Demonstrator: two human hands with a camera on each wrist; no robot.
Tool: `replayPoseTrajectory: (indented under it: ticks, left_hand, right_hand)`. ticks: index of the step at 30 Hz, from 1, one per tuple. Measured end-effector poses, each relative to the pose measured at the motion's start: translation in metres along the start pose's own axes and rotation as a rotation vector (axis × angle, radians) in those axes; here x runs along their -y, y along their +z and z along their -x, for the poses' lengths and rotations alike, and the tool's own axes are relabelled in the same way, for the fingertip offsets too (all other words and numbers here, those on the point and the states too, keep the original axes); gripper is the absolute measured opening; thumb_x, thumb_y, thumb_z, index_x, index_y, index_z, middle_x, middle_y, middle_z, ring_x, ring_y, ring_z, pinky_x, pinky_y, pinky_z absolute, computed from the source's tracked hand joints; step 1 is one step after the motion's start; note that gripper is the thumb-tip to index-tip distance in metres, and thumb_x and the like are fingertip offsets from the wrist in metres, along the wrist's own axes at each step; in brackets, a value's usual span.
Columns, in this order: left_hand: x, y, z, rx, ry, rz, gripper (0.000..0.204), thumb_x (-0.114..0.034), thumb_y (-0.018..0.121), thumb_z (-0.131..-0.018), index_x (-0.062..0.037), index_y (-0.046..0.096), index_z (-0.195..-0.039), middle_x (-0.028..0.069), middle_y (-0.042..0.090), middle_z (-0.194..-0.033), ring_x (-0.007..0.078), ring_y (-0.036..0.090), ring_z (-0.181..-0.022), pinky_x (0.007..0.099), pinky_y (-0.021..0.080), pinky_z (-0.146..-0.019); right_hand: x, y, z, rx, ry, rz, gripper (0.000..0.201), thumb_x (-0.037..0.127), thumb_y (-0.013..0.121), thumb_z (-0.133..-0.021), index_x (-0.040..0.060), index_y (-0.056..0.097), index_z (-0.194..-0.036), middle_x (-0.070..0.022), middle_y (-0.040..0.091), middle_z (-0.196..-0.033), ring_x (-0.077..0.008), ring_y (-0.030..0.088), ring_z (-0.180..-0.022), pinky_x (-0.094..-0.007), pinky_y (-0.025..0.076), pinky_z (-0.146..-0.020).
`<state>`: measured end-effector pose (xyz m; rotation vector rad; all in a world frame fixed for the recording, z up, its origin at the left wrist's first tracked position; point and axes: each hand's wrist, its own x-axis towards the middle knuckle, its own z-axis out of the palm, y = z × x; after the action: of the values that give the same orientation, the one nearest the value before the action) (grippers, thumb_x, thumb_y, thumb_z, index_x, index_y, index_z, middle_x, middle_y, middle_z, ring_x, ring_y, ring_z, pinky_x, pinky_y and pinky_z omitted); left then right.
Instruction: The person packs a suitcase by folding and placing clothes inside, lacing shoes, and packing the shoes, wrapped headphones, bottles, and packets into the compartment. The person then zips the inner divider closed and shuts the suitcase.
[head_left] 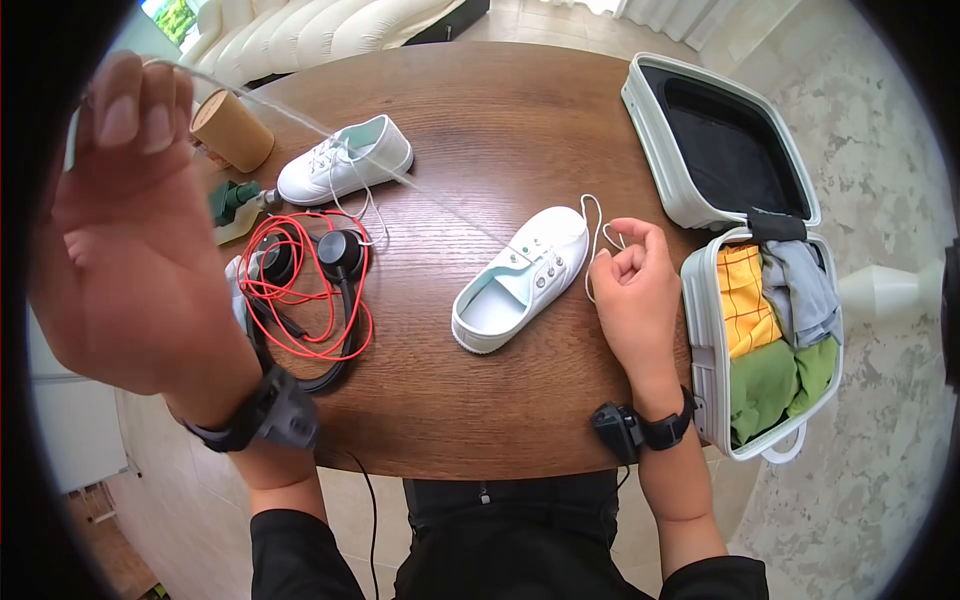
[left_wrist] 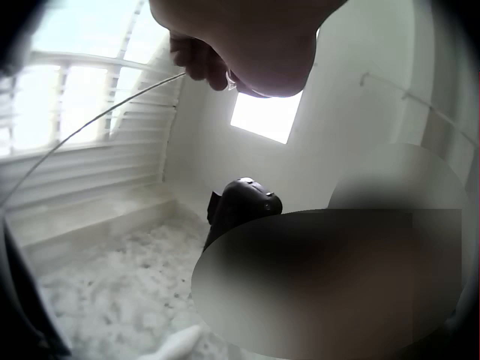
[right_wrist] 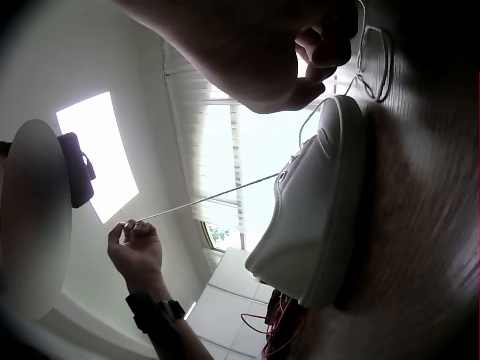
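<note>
A white canvas shoe (head_left: pixel 555 235) stands mid-table, its toe pointing away to the right. My left hand (head_left: pixel 130 220) is raised high at the left and pinches a white shoelace (head_left: pixel 400 180), which runs taut down to the shoe's eyelets. The left wrist view shows the lace (left_wrist: pixel 120 103) leaving the curled fingers. My right hand (head_left: pixel 640 300) hovers just right of the toe with loosely curled fingers. Loose lace (head_left: pixel 592 212) loops beside its fingertips, with nothing visibly gripped. In the right wrist view the shoe (right_wrist: pixel 311 217) appears from the side, below this hand.
A second white shoe (head_left: pixel 300 185) with trailing laces stands farther back left. Black headphones (head_left: pixel 345 250) and a coiled red cable (head_left: pixel 290 293) lie before it. Behind are a brown cylinder (head_left: pixel 235 130) and a green-topped bottle (head_left: pixel 230 200). An open suitcase (head_left: pixel 702 330) holds folded clothes at right.
</note>
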<state>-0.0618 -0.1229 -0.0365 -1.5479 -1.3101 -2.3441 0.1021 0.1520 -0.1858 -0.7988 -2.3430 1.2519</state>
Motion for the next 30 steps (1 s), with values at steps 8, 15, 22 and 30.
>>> replayPoseTrajectory:
  ticks: [8, 15, 22, 30]
  left_hand:
    - [0.033, 0.043, 0.002, -0.083, -0.203, -1.431, 0.023, -0.020, 0.067, -0.101, 0.0014, 0.067, -0.110, 0.0062, 0.068, -0.092, 0.0145, 0.064, -0.090, 0.0277, 0.048, -0.086]
    - [0.060, 0.022, 0.034, 0.551, -0.679, -1.645, 0.037, -0.029, 0.070, -0.097, 0.0012, 0.064, -0.118, 0.0167, 0.062, -0.127, 0.0370, 0.063, -0.111, 0.0441, 0.050, -0.096]
    - [0.068, 0.038, 0.032, 0.601, -0.518, -1.405, 0.032, -0.028, 0.068, -0.098, -0.0016, 0.065, -0.117, 0.0151, 0.062, -0.125, 0.0375, 0.064, -0.110, 0.0448, 0.051, -0.095]
    - [0.070, 0.060, 0.025, 0.692, -0.567, -1.131, 0.030, -0.023, 0.069, -0.098, -0.0022, 0.065, -0.118, 0.0152, 0.064, -0.114, 0.0365, 0.065, -0.106, 0.0432, 0.052, -0.092]
  right_hand:
    - [0.007, -0.005, -0.003, 0.037, 0.100, 0.450, 0.037, 0.030, 0.076, -0.089, 0.0065, 0.066, -0.116, -0.0058, 0.069, -0.070, -0.0293, 0.072, -0.071, -0.0447, 0.055, -0.069]
    - [0.001, -0.006, -0.005, 0.010, 0.081, 0.469, 0.037, 0.027, 0.070, -0.093, 0.0072, 0.061, -0.123, -0.0109, 0.072, -0.075, -0.0357, 0.073, -0.076, -0.0492, 0.056, -0.071]
    - [-0.017, -0.008, -0.006, -0.052, 0.013, 0.640, 0.021, 0.022, 0.065, -0.097, 0.0075, 0.063, -0.111, -0.0181, 0.075, -0.083, -0.0403, 0.074, -0.079, -0.0539, 0.056, -0.071]
    - [0.006, -0.010, -0.005, -0.105, 0.000, 0.434, 0.013, 0.018, 0.068, -0.097, 0.0055, 0.065, -0.100, -0.0139, 0.071, -0.088, -0.0308, 0.069, -0.078, -0.0424, 0.053, -0.069]
